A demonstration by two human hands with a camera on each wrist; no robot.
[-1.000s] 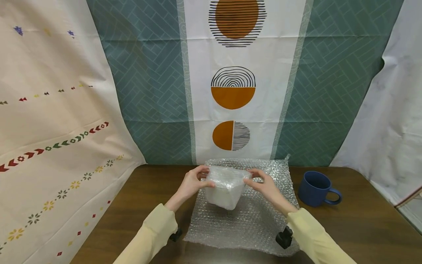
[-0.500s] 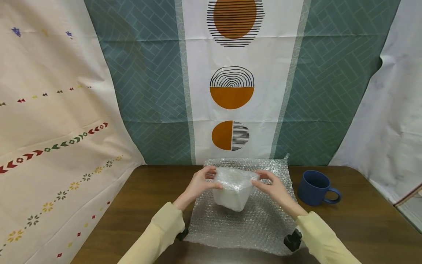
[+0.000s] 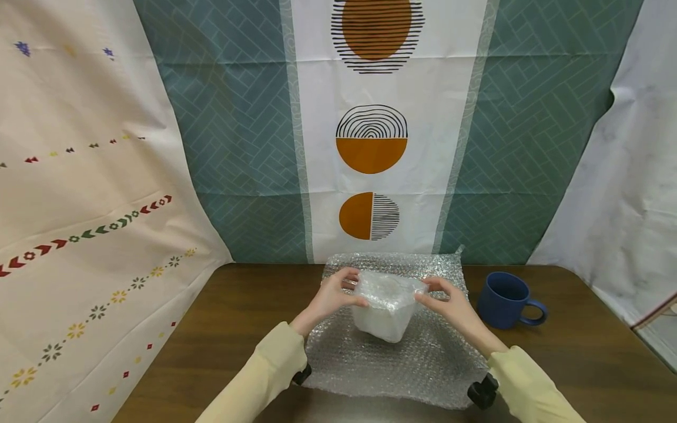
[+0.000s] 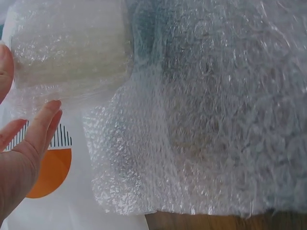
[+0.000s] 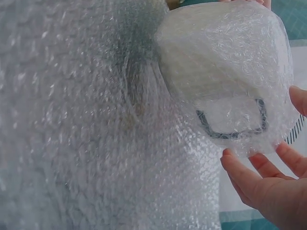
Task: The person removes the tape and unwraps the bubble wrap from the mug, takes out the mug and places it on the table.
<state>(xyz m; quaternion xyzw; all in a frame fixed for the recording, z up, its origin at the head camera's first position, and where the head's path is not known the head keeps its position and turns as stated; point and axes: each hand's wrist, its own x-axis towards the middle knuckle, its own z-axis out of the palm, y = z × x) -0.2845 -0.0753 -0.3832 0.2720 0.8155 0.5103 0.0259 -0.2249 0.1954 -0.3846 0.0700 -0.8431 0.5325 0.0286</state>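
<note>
A whitish bundle (image 3: 388,317), wrapped in clear bubble wrap, is held between my two hands over the middle of the bubble wrap sheet (image 3: 391,373). My left hand (image 3: 337,295) grips its upper left side, thumb nearer me and fingers behind. On the upper right side, my right hand (image 3: 449,304) holds the wrap between thumb and fingers. The right wrist view shows a dark U-shaped line on the bundle (image 5: 211,52). Through the layers, what is inside cannot be made out. Whether its underside touches the sheet is unclear.
A dark blue mug (image 3: 502,301) stands right of the sheet, its handle pointing right. The brown wooden table (image 3: 211,329) extends on both sides. Patterned cloths (image 3: 254,147) hang behind it and at the left and right.
Both hands have carried the wrapped bundle to the right and slightly nearer me. Their hold looks the same. The sheet and the mug stay in place.
</note>
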